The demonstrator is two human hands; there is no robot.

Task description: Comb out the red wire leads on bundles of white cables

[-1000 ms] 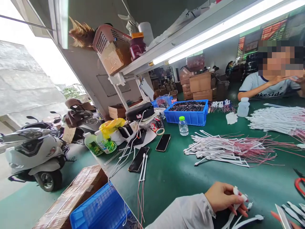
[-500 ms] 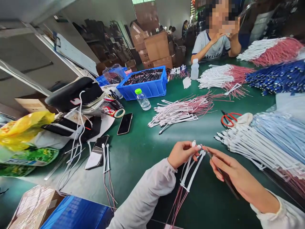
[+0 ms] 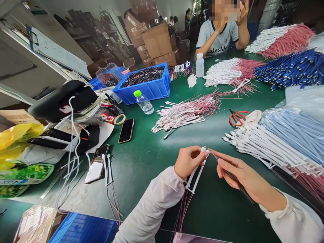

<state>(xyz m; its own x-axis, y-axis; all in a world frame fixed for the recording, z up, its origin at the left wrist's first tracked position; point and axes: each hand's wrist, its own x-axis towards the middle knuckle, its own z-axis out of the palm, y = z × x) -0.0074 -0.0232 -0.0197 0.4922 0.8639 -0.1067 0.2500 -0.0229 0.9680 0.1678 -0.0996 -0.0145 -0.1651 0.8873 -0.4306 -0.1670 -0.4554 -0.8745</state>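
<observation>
Both hands shifted a bit left in view since the last frame, and the tool tip now sits right by the cable ends. Left hand (image 3: 188, 162) is curled nearly shut, pinching the white connector ends of a flat white cable bunch (image 3: 194, 177), with pink wires (image 3: 183, 211) hanging down toward the bench (image 3: 152, 172). Right hand (image 3: 243, 173) is closed around a thin dark pointed tool (image 3: 234, 180), held pen-style, its tip just beside the connectors; can't tell if it touches them. Hands are above the dark mat (image 3: 222, 202).

Right of the hands: big stack of white cables with blue wires (image 3: 268, 145), red-handled scissors (image 3: 238, 118) beyond it. Ahead: loose white-and-pink cable pile (image 3: 187, 113), water bottle (image 3: 143, 103), blue crate of black parts (image 3: 141, 82). Left: phone (image 3: 126, 130), tape roll (image 3: 119, 119). Co-worker (image 3: 217, 38) across the bench, hands up at chin, not on the cables.
</observation>
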